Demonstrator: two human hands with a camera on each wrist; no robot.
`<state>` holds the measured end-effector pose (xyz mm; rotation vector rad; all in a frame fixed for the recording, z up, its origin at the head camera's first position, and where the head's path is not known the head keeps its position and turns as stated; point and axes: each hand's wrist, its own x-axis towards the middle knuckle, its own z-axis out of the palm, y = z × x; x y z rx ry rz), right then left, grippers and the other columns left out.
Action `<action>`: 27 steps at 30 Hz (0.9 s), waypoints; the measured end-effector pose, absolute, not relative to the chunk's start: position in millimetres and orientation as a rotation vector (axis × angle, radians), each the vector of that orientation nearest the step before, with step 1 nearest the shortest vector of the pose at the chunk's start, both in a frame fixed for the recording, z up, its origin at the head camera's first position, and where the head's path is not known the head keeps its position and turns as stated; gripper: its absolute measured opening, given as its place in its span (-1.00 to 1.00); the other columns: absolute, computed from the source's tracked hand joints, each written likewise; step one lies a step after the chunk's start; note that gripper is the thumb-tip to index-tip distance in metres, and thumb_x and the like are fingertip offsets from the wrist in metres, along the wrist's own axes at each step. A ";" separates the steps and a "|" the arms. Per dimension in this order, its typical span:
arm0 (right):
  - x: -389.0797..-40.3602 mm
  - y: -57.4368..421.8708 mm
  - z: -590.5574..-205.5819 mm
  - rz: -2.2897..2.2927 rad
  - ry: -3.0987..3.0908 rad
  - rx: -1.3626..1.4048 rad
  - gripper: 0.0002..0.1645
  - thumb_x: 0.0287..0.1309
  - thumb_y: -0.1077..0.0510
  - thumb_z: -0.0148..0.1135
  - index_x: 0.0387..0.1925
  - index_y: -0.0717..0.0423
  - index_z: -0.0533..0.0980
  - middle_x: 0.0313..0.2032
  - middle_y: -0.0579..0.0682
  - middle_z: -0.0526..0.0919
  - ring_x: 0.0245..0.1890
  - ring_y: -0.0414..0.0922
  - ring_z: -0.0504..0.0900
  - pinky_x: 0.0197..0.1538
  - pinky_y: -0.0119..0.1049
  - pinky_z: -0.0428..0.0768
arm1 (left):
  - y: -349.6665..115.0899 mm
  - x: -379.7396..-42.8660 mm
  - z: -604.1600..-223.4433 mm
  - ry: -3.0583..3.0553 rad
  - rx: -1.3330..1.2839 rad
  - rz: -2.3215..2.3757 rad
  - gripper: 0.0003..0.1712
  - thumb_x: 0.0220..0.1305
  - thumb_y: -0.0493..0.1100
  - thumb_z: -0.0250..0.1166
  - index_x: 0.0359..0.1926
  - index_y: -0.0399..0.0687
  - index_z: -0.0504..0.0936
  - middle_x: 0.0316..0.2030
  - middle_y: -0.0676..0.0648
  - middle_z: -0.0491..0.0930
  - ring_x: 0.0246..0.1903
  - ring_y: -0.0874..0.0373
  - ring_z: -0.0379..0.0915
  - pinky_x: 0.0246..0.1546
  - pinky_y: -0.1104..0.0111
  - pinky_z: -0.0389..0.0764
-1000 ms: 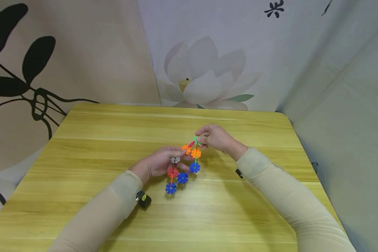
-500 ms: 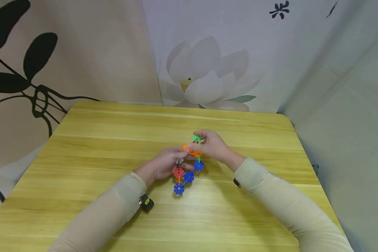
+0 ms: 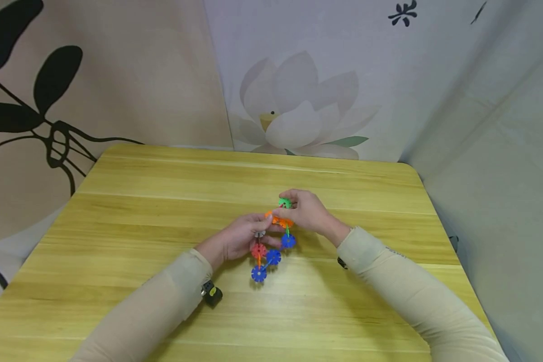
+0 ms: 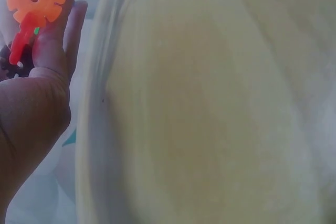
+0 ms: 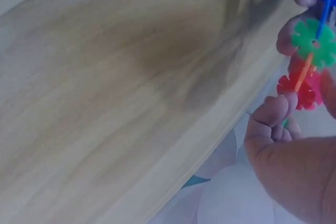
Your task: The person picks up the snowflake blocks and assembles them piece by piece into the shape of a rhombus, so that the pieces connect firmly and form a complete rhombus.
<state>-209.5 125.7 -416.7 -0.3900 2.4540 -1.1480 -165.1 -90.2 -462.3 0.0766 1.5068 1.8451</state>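
Note:
A chain of notched plastic discs joined edge to edge hangs between both hands above the table. In the head view, my left hand [image 3: 242, 235] pinches the chain near an orange disc. The grey disc [image 3: 260, 234] lies against its fingers, with a red disc [image 3: 259, 250] and several blue discs [image 3: 259, 274] below. My right hand [image 3: 311, 213] grips the chain's upper part, its thumb at the orange disc [image 3: 286, 222] and its fingers by the green disc [image 3: 284, 202]. The right wrist view shows a red disc [image 5: 294, 93] beside that hand's fingertips. Fingers partly cover the joints.
A wooden table [image 3: 163, 201] with rounded far corners lies beneath the hands. Behind it hangs a cloth backdrop [image 3: 163, 75] with a printed lotus and dark leaves. A small black device [image 3: 212, 294] sits at the left wrist.
My right hand has shifted from pinching the green disc at the top to gripping lower, around the orange disc. Chain and left hand have moved slightly right.

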 end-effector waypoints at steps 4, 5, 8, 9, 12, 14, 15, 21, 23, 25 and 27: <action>-213.9 130.0 -417.4 -1.190 2.425 -0.318 -0.11 0.52 -0.27 0.24 0.64 0.05 0.25 0.49 0.14 0.50 0.43 0.16 0.56 0.42 0.14 0.63 | -91.8 -167.4 -464.1 1.517 0.031 1.884 -0.42 0.77 0.06 -0.10 0.48 -0.27 0.34 0.46 -0.27 0.50 -0.03 0.14 0.79 -0.35 0.46 0.74; -214.6 131.3 -418.1 -1.196 2.425 -0.282 -0.12 0.54 -0.28 0.20 0.64 0.05 0.24 0.49 0.15 0.50 0.43 0.16 0.56 0.43 0.14 0.62 | -92.2 -168.3 -464.8 1.521 0.020 1.900 -0.41 0.77 0.07 -0.11 0.48 -0.29 0.32 0.47 -0.28 0.49 -0.05 0.15 0.79 -0.37 0.47 0.73; -214.0 134.9 -422.0 -1.214 2.375 -0.158 -0.24 0.62 -0.24 0.08 0.58 0.10 0.30 0.34 0.16 0.60 0.24 0.11 0.67 0.32 0.08 0.69 | -93.3 -171.0 -466.0 1.531 -0.068 1.964 -0.38 0.76 0.08 -0.09 0.51 -0.31 0.29 0.46 -0.27 0.50 -0.11 0.20 0.79 -0.43 0.50 0.69; -213.3 135.7 -424.4 -1.229 2.339 -0.124 -0.30 0.65 -0.20 0.05 0.53 0.14 0.36 0.26 0.16 0.64 0.15 0.07 0.69 0.25 0.03 0.72 | -93.4 -172.1 -466.6 1.531 -0.101 1.991 -0.36 0.76 0.09 -0.08 0.52 -0.31 0.27 0.46 -0.27 0.50 -0.13 0.21 0.79 -0.44 0.50 0.68; -210.4 136.8 -433.1 -1.284 2.206 -0.045 -0.48 0.68 -0.07 0.03 0.34 0.23 0.51 0.02 0.13 0.69 -0.06 -0.02 0.67 0.07 -0.14 0.76 | -93.7 -175.3 -468.2 1.527 -0.167 2.056 -0.32 0.75 0.10 -0.07 0.55 -0.32 0.21 0.46 -0.28 0.49 -0.17 0.25 0.77 -0.39 0.50 0.71; -208.8 136.9 -439.4 -1.350 2.121 -0.016 -0.57 0.67 0.02 0.06 0.25 0.26 0.57 -0.09 0.09 0.69 -0.15 -0.07 0.65 -0.02 -0.23 0.76 | -93.6 -177.1 -468.9 1.513 -0.184 2.083 -0.30 0.75 0.11 -0.07 0.57 -0.33 0.17 0.47 -0.30 0.47 -0.19 0.26 0.77 -0.41 0.49 0.72; -208.1 137.1 -442.0 -1.380 2.093 -0.016 -0.60 0.66 0.06 0.08 0.21 0.28 0.58 -0.14 0.07 0.69 -0.18 -0.10 0.65 -0.05 -0.27 0.76 | -93.6 -177.9 -469.0 1.505 -0.185 2.089 -0.29 0.75 0.12 -0.07 0.58 -0.32 0.16 0.48 -0.31 0.46 -0.20 0.26 0.77 -0.44 0.49 0.71; -206.9 138.6 -447.0 -1.514 2.002 -0.014 -0.67 0.62 0.16 0.14 0.16 0.34 0.58 -0.28 0.03 0.67 -0.29 -0.15 0.63 -0.16 -0.33 0.73 | -93.6 -180.1 -466.2 1.491 -0.156 2.081 -0.20 0.69 0.30 -0.10 0.67 -0.06 0.10 0.48 -0.31 0.46 -0.13 0.16 0.79 -0.42 0.42 0.74; -207.0 139.0 -446.0 -1.522 1.994 -0.006 -0.67 0.63 0.17 0.13 0.16 0.35 0.58 -0.27 0.04 0.67 -0.29 -0.15 0.62 -0.17 -0.35 0.71 | -93.4 -180.8 -464.2 1.500 -0.146 2.071 -0.14 0.65 0.41 -0.14 0.67 0.00 0.11 0.46 -0.31 0.49 -0.01 0.05 0.79 -0.28 0.36 0.79; -207.2 139.1 -445.3 -1.517 2.004 -0.001 -0.67 0.63 0.18 0.11 0.17 0.34 0.58 -0.26 0.04 0.66 -0.28 -0.15 0.61 -0.17 -0.36 0.70 | -93.4 -181.8 -461.8 1.510 -0.137 2.058 -0.06 0.61 0.49 -0.20 0.66 -0.04 0.11 0.45 -0.32 0.49 0.15 -0.10 0.74 -0.12 0.29 0.81; -207.7 138.8 -444.5 -1.514 2.024 0.016 -0.68 0.63 0.18 0.11 0.18 0.33 0.58 -0.25 0.04 0.66 -0.28 -0.14 0.60 -0.16 -0.36 0.69 | -93.6 -183.3 -459.3 1.513 -0.129 2.044 0.01 0.58 0.54 -0.26 0.66 -0.10 0.08 0.47 -0.32 0.47 0.31 -0.20 0.63 -0.04 0.28 0.79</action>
